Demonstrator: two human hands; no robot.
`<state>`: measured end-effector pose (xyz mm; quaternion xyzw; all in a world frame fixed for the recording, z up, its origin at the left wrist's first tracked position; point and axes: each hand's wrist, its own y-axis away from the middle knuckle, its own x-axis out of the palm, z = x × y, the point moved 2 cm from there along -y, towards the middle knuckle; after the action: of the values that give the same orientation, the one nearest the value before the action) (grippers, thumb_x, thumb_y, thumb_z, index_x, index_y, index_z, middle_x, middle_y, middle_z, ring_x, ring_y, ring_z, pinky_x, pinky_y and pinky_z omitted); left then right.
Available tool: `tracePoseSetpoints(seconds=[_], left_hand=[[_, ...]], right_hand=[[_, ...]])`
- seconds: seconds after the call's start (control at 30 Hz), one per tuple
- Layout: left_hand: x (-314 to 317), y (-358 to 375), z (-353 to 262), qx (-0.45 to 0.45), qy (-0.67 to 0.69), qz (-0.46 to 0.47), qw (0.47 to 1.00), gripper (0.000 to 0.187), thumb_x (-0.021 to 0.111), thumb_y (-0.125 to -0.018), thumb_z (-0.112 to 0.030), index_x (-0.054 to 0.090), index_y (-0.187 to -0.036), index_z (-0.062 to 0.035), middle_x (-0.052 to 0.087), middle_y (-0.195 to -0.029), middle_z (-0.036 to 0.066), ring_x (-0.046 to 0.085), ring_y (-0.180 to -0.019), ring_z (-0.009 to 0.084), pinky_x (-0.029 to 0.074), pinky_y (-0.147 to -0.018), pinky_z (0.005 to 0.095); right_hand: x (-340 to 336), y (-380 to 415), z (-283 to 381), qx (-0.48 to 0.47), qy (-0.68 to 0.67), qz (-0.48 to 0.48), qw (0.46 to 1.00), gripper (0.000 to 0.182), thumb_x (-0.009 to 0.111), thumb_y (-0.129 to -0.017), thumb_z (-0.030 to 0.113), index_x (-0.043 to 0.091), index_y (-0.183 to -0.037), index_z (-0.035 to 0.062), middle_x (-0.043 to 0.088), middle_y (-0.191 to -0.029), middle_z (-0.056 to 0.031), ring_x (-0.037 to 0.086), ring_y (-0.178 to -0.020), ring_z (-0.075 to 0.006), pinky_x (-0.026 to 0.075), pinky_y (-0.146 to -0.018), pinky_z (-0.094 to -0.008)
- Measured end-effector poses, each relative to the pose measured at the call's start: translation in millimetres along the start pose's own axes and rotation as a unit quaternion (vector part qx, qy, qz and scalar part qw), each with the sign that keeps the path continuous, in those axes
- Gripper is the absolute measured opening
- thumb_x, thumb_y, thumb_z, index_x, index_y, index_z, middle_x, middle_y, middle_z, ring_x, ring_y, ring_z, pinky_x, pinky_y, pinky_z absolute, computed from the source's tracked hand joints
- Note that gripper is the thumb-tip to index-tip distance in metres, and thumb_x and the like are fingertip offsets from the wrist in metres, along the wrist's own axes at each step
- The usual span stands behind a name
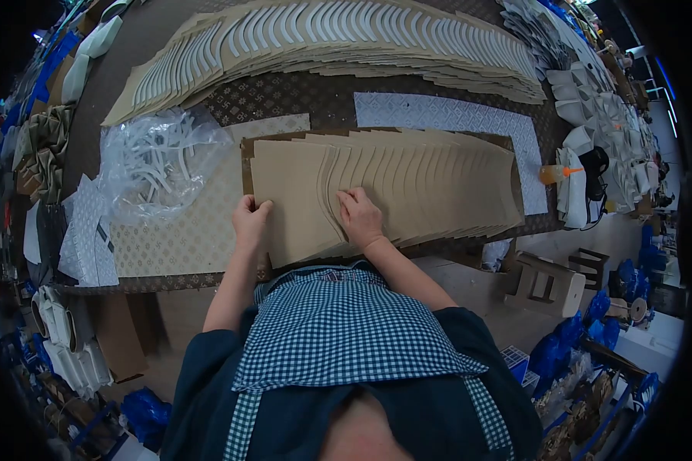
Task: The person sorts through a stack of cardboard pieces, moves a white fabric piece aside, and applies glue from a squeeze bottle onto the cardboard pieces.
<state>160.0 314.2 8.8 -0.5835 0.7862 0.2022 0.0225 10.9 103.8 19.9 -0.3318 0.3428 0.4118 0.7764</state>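
A fanned row of tan, curved-edge sheets (438, 180) overlaps across the table in front of me; they look like paper or thin board. My left hand (250, 221) is closed at the left edge of the front sheet (288, 188), thumb on top. My right hand (360, 217) has its fingers pinched at the curved edges of several sheets near the left part of the row. What lies under its fingertips is partly hidden. Beneath the row, a brown board (247, 150) shows at the left.
Behind lies a long fan of tan sheets with curved white strips (315, 31). A clear plastic bag (161, 165) of white strips sits left. Patterned sheets (454, 115) lie behind the row. An orange-tipped bottle (553, 174) and stacked pale pieces (584, 100) are right; a stool (546, 284) stands below.
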Motion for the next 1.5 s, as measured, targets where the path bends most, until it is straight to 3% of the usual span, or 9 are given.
tracePoseSetpoints(seconds=[0.2, 0.5, 0.9, 1.0, 1.1, 1.5], left_hand=[[2, 8, -12, 0.012, -0.026, -0.024, 0.999, 0.015, 0.067, -0.078, -0.012, 0.062, -0.086, -0.0004, 0.061, -0.074, 0.0, 0.054, -0.067, 0.008, 0.045, -0.062, 0.0247], [-11, 2, -7, -0.013, -0.018, -0.038, 0.999, 0.017, 0.069, -0.08, -0.012, 0.064, -0.089, 0.0003, 0.061, -0.076, -0.001, 0.053, -0.067, 0.0075, 0.045, -0.063, 0.0241], [-16, -6, 10, 0.002, -0.011, -0.035, 0.999, 0.016, 0.07, -0.079, -0.01, 0.063, -0.089, -0.0004, 0.063, -0.078, 0.001, 0.056, -0.069, 0.0079, 0.047, -0.063, 0.0237], [-18, -9, 15, 0.007, 0.015, -0.03, 0.999, 0.015, 0.069, -0.078, -0.009, 0.063, -0.089, -0.0007, 0.063, -0.078, 0.0, 0.055, -0.068, 0.0076, 0.046, -0.063, 0.0234], [-17, -9, 14, 0.011, 0.038, -0.039, 0.998, 0.015, 0.068, -0.077, -0.01, 0.063, -0.086, -0.0007, 0.061, -0.074, 0.0, 0.054, -0.066, 0.0074, 0.046, -0.061, 0.0236], [-18, -5, 7, 0.015, -0.019, -0.055, 0.998, 0.017, 0.068, -0.077, -0.012, 0.063, -0.088, 0.0001, 0.063, -0.075, 0.002, 0.055, -0.067, 0.009, 0.047, -0.063, 0.0255]], right_hand=[[14, -2, 13, -0.029, -0.015, 0.03, 0.999, 0.027, 0.061, -0.083, 0.012, 0.065, -0.109, 0.0146, 0.057, -0.095, -0.0051, 0.063, -0.08, -0.0252, 0.052, -0.065, -0.0372], [14, -1, 12, -0.036, -0.007, 0.014, 0.999, 0.02, 0.062, -0.086, 0.014, 0.067, -0.105, 0.0149, 0.057, -0.092, -0.0046, 0.064, -0.077, -0.0248, 0.053, -0.061, -0.0378], [13, 0, 12, -0.024, -0.014, 0.03, 0.999, 0.028, 0.061, -0.082, 0.011, 0.066, -0.109, 0.0143, 0.057, -0.098, -0.0056, 0.064, -0.082, -0.0251, 0.053, -0.065, -0.0378], [11, 0, 14, -0.034, -0.01, 0.007, 0.999, 0.022, 0.063, -0.083, 0.011, 0.068, -0.104, 0.0157, 0.057, -0.091, -0.0046, 0.064, -0.077, -0.0241, 0.053, -0.062, -0.0377], [13, 1, 12, -0.026, -0.014, 0.036, 0.999, 0.029, 0.061, -0.082, 0.011, 0.066, -0.11, 0.0143, 0.057, -0.097, -0.0057, 0.064, -0.082, -0.0252, 0.053, -0.065, -0.0378], [19, -6, 26, -0.045, -0.019, 0.08, 0.996, 0.027, 0.059, -0.085, 0.011, 0.065, -0.111, 0.0136, 0.058, -0.097, -0.0059, 0.064, -0.082, -0.0257, 0.054, -0.066, -0.0386]])
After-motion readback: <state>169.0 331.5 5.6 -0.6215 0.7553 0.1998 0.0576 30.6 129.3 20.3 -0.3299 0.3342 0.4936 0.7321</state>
